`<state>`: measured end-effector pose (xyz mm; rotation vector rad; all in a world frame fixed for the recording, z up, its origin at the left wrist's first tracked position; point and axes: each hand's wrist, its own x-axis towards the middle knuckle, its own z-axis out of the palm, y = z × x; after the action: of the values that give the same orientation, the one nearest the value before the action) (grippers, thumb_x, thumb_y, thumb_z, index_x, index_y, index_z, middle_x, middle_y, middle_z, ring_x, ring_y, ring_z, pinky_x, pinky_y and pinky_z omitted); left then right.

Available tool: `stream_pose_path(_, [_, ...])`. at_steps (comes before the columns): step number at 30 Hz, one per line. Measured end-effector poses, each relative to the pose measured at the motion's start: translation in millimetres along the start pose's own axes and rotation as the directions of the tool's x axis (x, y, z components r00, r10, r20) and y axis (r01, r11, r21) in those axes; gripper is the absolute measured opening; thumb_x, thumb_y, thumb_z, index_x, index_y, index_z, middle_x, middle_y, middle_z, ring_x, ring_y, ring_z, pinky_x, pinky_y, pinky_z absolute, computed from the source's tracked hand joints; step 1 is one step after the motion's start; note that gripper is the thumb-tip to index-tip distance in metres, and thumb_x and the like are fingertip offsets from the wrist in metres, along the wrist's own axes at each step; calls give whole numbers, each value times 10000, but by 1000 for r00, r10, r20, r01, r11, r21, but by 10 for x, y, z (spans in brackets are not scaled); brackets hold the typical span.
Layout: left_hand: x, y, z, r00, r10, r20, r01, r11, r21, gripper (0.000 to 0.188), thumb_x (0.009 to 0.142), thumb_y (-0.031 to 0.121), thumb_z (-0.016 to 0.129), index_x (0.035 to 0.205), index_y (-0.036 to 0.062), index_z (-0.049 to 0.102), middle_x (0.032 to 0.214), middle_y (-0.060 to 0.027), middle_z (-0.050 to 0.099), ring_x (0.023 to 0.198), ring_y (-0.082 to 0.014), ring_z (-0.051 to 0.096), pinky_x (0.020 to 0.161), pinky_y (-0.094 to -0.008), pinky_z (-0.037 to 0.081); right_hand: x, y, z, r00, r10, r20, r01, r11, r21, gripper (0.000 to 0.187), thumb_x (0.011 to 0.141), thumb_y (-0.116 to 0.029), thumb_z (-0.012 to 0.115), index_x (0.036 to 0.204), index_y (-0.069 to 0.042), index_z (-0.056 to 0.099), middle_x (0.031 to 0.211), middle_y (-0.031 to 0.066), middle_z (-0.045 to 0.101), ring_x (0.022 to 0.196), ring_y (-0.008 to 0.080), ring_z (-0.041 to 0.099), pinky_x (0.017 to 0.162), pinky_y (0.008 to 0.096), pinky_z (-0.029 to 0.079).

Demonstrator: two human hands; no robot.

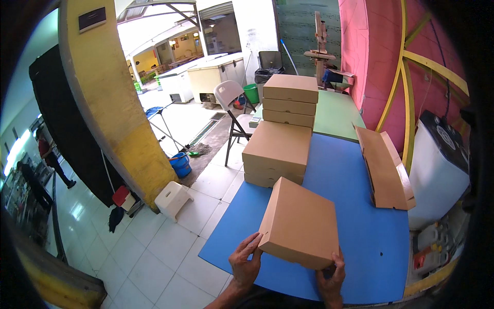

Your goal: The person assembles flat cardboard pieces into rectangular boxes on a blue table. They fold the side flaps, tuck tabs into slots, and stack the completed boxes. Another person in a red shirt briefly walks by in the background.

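A closed brown cardboard box is tilted over the near part of the blue tabletop. My left hand grips its near left corner, fingers along the side. At the near right corner my right hand holds the box, fingers partly hidden beneath its edge. Just beyond it stands a short pile of similar closed boxes. Behind that pile rises a taller stack of smaller brown boxes.
An unfolded cardboard sheet lies along the table's right edge, beside a white appliance. Left of the table are a white folding chair, a white stool and a blue bucket. A green tabletop adjoins at the far end.
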<state>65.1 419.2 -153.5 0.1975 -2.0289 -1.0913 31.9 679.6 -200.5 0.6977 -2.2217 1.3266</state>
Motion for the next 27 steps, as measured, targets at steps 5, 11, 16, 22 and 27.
stream_pose_path(5, [-4,11,2,996,-83,-31,81,996,-45,347,816,40,784,1157,91,747,1118,-120,732,953,-258,736,795,-334,602,-32,-9,64,998,-53,-29,52,998,-34,576,911,-165,734,1366,-92,389,1445,335,425,1243,443,565,912,468,570])
stream_pose_path(11, [44,-15,-39,987,144,-65,-137,985,104,340,799,45,802,1133,85,749,1116,-113,734,941,-254,737,775,-339,599,-110,-59,125,947,312,-70,-266,890,369,599,862,10,722,1360,-63,397,1437,304,449,1280,384,541,968,421,548])
stream_pose_path(16, [57,7,-64,994,100,-38,-100,995,-18,316,801,-19,785,1110,35,746,1107,-143,722,883,-212,724,767,-313,595,-32,-69,68,1000,17,-11,-17,1000,1,592,919,-106,709,1412,-110,381,1447,312,433,1263,441,550,982,510,526])
stream_pose_path(22, [65,162,-50,993,115,-32,-118,988,-96,259,807,-12,793,1058,9,734,1039,-133,707,830,-186,704,732,-299,588,1,-48,80,999,39,15,-39,997,66,619,895,-26,702,1421,-115,387,1465,313,409,1277,437,540,975,489,538])
stream_pose_path(27, [-12,70,104,960,-256,117,276,777,-566,332,859,42,767,1174,26,664,1107,-113,676,957,-187,668,746,-323,584,-6,-60,149,1000,19,-15,-18,992,123,653,855,47,703,1411,-114,402,1469,307,402,1278,421,544,932,453,576])
